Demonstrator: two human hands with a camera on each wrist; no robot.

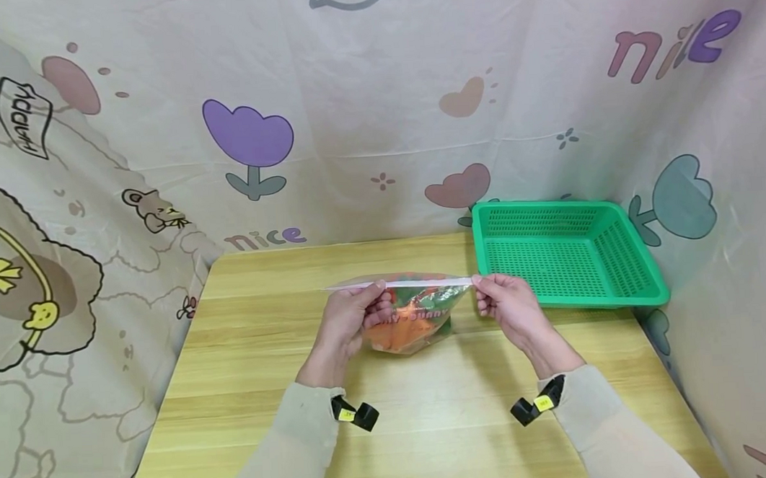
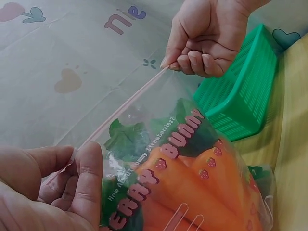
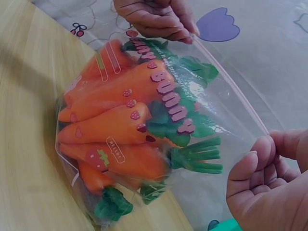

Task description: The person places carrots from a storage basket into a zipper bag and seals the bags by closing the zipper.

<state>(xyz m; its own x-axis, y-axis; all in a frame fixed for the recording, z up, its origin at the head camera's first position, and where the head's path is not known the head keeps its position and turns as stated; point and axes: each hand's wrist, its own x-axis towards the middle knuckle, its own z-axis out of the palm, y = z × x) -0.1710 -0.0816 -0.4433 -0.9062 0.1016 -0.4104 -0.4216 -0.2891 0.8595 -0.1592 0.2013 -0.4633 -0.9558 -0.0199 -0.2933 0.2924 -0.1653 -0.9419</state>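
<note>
A clear zip bag (image 1: 419, 316) printed with pink "Berry Bunny" lettering hangs between my two hands over the table. Several orange carrots (image 3: 106, 127) with green tops fill it. Its pale pink zip strip (image 2: 126, 104) is stretched straight along the top edge. My left hand (image 1: 351, 316) pinches that strip part way along, with a small whitish piece showing between thumb and finger in the left wrist view. At the strip's right end, my right hand (image 1: 506, 308) grips the corner between thumb and forefinger, its other fingers curled in.
A green plastic basket (image 1: 540, 259) with slotted walls stands at the back right of the wooden table (image 1: 248, 390), close beyond my right hand. Cartoon-printed cloth (image 1: 364, 124) hangs behind the table and along both sides. A small black camera sits on each wrist.
</note>
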